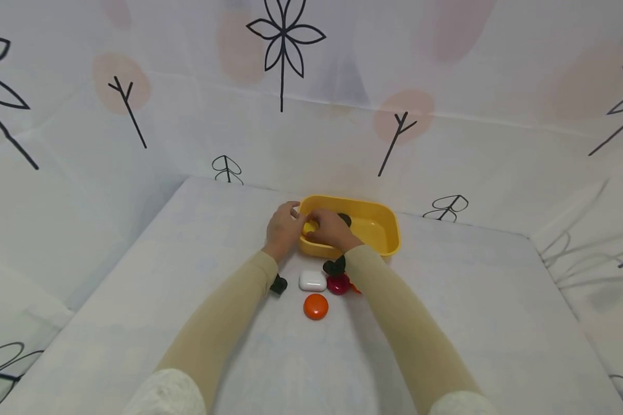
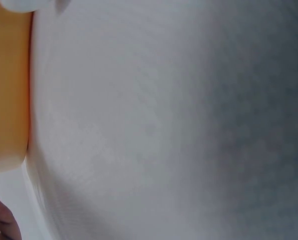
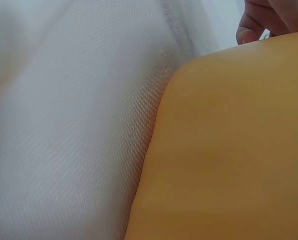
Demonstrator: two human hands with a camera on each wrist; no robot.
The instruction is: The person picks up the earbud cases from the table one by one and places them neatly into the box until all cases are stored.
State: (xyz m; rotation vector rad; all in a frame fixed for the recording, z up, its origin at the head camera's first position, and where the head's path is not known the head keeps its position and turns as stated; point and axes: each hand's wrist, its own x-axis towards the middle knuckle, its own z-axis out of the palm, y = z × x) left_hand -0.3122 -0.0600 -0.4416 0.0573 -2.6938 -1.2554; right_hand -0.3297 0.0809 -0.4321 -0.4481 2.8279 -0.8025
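Note:
A yellow bin [image 1: 384, 230] stands toward the back of the table. My right hand [image 1: 331, 228] reaches over its near rim, and its fingers and thumb pinch a small yellow piece [image 1: 309, 227] near the left end inside. At the bin's left end is my left hand [image 1: 283, 230], its fingertips close to the rim and the yellow piece; whether it holds either is unclear. In the right wrist view the left hand [image 3: 268, 17] shows bent fingers beyond the bin's corner. A dark piece [image 1: 345, 219] lies in the bin, partly behind the right hand.
Before the bin lie a white rounded block [image 1: 312, 280], a dark red round piece [image 1: 338, 284] and an orange round piece [image 1: 315, 306]. An orange-red piece [image 1: 356, 288] is mostly hidden by the right sleeve [image 1: 384, 282]. A patterned cloth wall [image 1: 322, 150] rises behind the bin.

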